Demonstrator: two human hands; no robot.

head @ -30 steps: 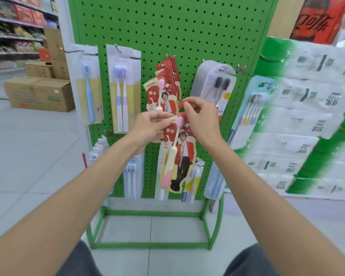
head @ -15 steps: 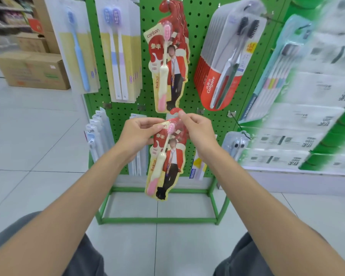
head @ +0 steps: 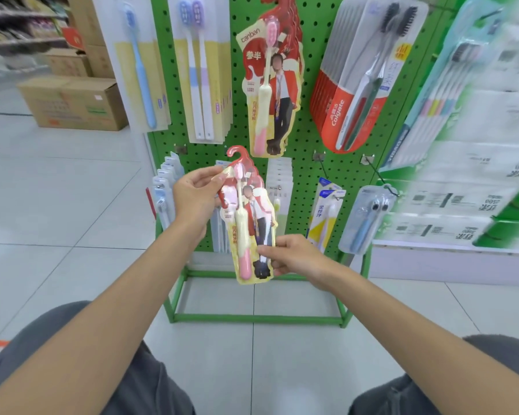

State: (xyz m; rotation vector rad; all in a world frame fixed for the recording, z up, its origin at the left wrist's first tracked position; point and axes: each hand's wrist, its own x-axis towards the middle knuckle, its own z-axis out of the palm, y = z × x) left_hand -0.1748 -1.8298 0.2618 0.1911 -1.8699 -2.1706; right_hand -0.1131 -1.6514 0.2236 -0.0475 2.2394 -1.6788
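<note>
I held the red-and-cream carded toothbrush pack (head: 247, 235), with its cream and pink brush under clear plastic, out in front of the lower rows of the green perforated metal display board (head: 312, 136). It hung on no peg. It sat just below the matching packs on their peg (head: 270, 85) and in front of the pale packs of the bottom row. I judged that two holds at opposite ends served to keep the thin card flat, upright and printed side toward me. That left its red plastic hanger hook (head: 237, 151) sticking up free, ready to be slipped over a peg.

My left hand (head: 197, 199) gripped the upper left edge beside the brush head, thumb on the front and curled fingers behind. It was closed only as far as the card's thickness allowed. My right hand (head: 294, 256) pinched the lower right edge between thumb and forefinger, the other fingers folded loosely beneath. It touched nothing but the card. Red edges showed layered behind the top, so there may have been more than one pack in my grasp; I could not tell how many.
</note>
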